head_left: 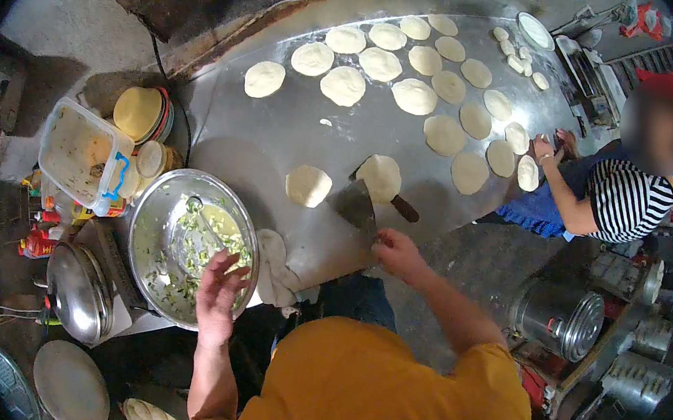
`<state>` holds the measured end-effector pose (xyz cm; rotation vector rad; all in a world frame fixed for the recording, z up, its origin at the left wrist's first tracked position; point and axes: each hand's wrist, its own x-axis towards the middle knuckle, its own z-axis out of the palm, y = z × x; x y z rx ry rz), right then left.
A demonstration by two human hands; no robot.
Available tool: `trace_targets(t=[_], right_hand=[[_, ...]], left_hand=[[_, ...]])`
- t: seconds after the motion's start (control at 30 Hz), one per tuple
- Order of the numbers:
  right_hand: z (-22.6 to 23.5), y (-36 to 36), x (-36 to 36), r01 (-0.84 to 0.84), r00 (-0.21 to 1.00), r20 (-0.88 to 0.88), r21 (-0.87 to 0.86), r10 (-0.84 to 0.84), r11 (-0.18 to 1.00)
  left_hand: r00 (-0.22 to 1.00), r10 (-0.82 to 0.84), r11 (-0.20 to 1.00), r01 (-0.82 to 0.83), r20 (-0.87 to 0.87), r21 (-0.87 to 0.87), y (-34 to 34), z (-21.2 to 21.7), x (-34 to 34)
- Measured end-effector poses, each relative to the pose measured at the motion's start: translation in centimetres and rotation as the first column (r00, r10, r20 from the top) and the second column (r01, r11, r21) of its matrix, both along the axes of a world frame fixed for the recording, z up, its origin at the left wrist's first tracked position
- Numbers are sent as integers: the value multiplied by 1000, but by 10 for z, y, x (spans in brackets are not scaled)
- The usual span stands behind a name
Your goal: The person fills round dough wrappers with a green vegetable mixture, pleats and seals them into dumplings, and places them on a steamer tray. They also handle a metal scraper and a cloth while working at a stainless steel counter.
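Head view — bowl (148,227) of chopped greens (182,258), spoon (208,227) inside, left fingers (220,280) spread, right fingers (386,244) gripping scraper (356,207)

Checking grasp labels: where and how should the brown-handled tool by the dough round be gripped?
Probably by its brown handle, from the right: it juts out past the dough round, which seems to cover the rest. That side also avoids the scraper to its left.

The head camera looks down from well above the right hand (399,255). Its fisheye view spreads around that grip.
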<state>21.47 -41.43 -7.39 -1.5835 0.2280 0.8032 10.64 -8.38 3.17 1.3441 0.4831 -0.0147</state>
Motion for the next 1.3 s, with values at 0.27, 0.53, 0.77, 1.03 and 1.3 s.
trace_targets(t=[0.27,0.53,0.77,1.03,1.3], right_hand=[[-83,-23,-35,-276,903,257,-269,345,923],[-100,-42,58,121,793,398,-845,461,521],[-85,-22,44,-88,951,283,-151,128,985],[-75,-23,25,263,369,877,-417,309,870],[-45,-17,57,97,706,707,-155,42,983]], left_hand=[[976,-209,975,204,-54,-93,-38,-32,-14],[933,-219,969,173,-285,-179,-62,-66,4],[915,-240,493,-173,-325,-852,-133,-187,99],[996,46,806,-85,-81,-586,-158,-176,127],[992,-128,783,97,-6,-615,-113,-85,125]])
